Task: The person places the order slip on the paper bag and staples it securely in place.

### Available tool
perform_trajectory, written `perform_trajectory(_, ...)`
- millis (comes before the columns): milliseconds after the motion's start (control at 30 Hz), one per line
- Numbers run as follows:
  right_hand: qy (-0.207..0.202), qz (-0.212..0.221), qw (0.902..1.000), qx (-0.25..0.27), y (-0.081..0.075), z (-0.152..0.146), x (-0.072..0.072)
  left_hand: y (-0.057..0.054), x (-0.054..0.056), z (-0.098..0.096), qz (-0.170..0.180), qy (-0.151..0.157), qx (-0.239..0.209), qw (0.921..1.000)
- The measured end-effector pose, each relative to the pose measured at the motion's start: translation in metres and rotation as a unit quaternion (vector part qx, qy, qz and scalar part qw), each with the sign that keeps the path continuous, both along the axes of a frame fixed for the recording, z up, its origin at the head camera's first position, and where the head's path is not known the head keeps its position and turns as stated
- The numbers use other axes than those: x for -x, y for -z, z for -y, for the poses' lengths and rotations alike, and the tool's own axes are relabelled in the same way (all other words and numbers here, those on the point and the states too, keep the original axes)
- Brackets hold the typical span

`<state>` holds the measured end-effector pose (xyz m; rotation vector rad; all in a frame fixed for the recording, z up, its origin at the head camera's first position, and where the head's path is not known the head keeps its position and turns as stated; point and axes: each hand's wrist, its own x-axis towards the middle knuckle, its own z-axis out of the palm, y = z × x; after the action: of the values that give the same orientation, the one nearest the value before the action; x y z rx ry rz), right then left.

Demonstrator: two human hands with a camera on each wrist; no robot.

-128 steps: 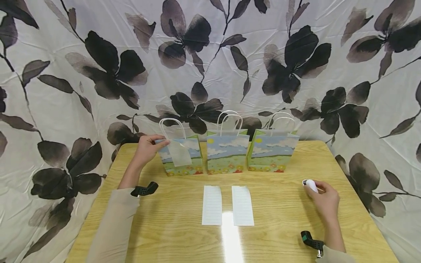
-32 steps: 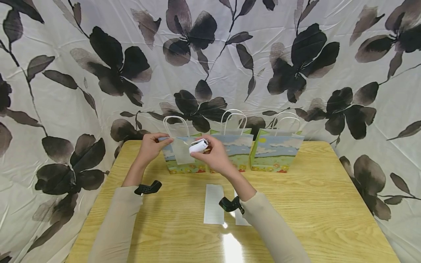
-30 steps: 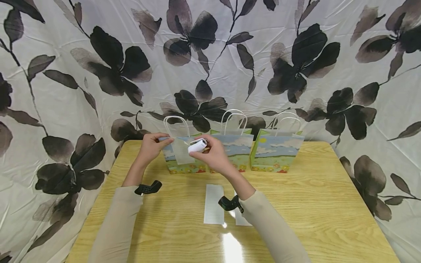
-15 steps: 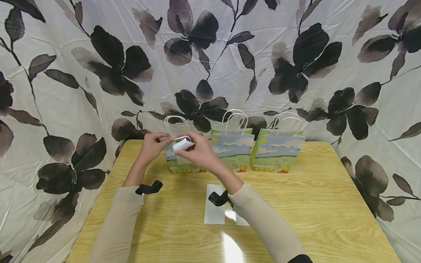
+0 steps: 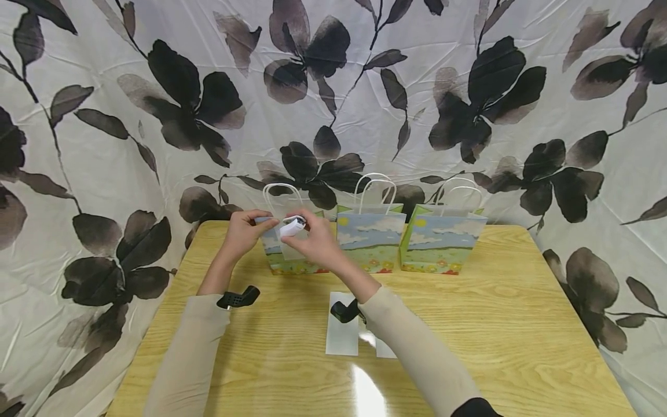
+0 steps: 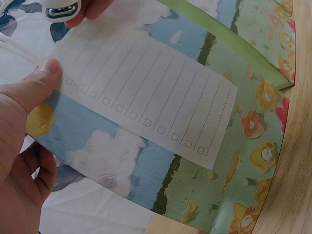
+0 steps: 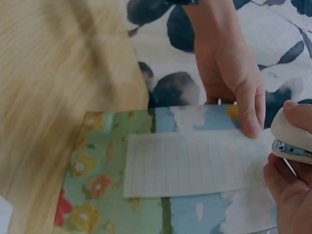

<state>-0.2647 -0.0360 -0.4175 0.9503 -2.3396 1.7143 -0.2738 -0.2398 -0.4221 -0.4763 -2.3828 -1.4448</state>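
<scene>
1 bag (image 6: 105, 151) and 1 lined slip (image 6: 146, 100) are pinched in the left grip (image 5: 244, 233); the right grip (image 5: 316, 237) holds a stapler (image 5: 292, 227).

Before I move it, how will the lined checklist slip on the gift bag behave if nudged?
The lined checklist slip will probably be light and floppy, as it looks like one thin sheet. Its lower end may swing, as the left hand holds it near an upper corner.
</scene>
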Motion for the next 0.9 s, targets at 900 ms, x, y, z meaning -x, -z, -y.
perform_trajectory(900,-0.001,-0.101,0.9642,-0.245,-0.032,0.001,0.021,-0.001,0.0,0.0,-0.014,0.007,-0.007,0.9998)
